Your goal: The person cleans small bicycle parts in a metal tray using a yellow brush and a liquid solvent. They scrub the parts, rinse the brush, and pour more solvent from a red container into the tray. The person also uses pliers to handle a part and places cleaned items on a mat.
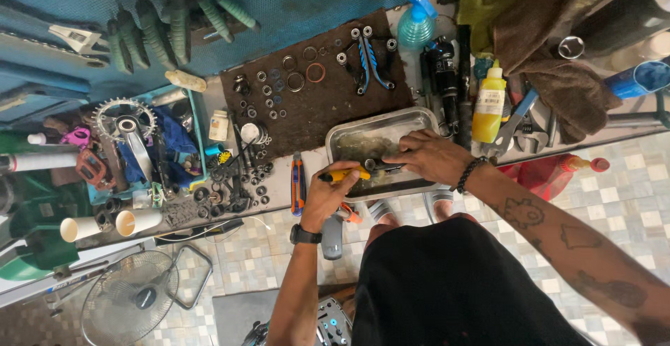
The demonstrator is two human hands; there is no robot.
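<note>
Yellow-handled brush point(343, 174) sits in my left hand point(328, 196), which is clenched around its handle at the near edge of the metal tray point(349, 137). The tool's working end points right, toward a small dark metal part point(377, 167) lying in the tray; I cannot tell exactly what kind of tip it has. My right hand point(429, 156) reaches into the tray from the right, fingers pressed down on that dark part, gripping it. I wear a black watch on the left wrist and a beaded bracelet on the right.

The tray rests on the desk point(279, 192), near its front edge, and holds a thin film of murky liquid. Just left of the tray lies an orange-and-blue utility knife point(298, 182). Behind the tray a brown mat point(307, 109) carries rings, bearings and two blue levers point(370, 60). A yellow squeeze bottle point(488, 105) stands to the right of the tray, with an adjustable wrench point(520, 126) beside it. Far left I see a chainring with crank point(127, 119) and two paper cups point(108, 224) lying on their sides. A fan point(129, 297) stands on the tiled floor below.
</note>
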